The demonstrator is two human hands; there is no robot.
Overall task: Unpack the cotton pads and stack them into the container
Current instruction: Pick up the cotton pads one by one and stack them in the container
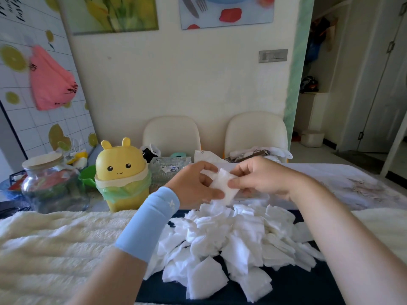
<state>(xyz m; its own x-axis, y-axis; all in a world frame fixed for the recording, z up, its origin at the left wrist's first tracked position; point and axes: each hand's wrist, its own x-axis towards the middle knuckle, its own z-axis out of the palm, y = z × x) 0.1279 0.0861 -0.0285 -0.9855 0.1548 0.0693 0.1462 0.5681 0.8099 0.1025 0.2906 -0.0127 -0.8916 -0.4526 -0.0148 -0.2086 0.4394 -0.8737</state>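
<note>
Cotton pads (231, 243): plain white. Held pad (224, 188): same white. Cloth (293, 285) under pads: dark navy, unpatterned. Blanket (55, 238): cream, ribbed pile. Sleeve (149, 221): pale blue, small white mark near cuff. Bin (121, 159): yellow, black dot eyes and smile. Liner (125, 190): translucent green. Bag (50, 82) on wall: pink, dark print. Wall panel (22, 119): white, thin dark grid, yellow-green lemon slices. Chairs (171, 133): cream. Jar lid (43, 160): beige. Tablecloth (363, 186): white, faint grey-brown motif.

Two chairs (171, 133), two pictures (110, 14) on the wall, one yellow bin (121, 172), one glass jar (50, 183), one pink bag (50, 84). Cotton pads (231, 238): one big pile, honestly way too many to count, plus one small bunch (224, 188) held up.
</note>
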